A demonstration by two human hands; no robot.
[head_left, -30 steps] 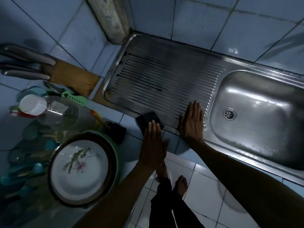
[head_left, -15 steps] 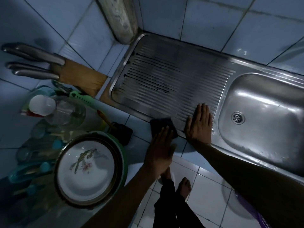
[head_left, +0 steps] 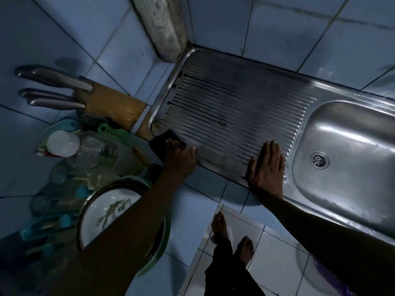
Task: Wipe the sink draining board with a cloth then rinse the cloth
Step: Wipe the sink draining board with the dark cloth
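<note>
left hand (head_left: 180, 155) flat, fingers spread, pressing the cloth (head_left: 164, 139) at the draining board (head_left: 235, 107) near-left corner; ridges stretch away rightward.

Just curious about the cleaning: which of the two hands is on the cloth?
The left hand: it presses the dark cloth at the draining board's near-left corner. The right hand lies flat on bare metal.

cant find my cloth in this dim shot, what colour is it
Dark, near black; the cloth lies under the left hand in the head view.
</note>
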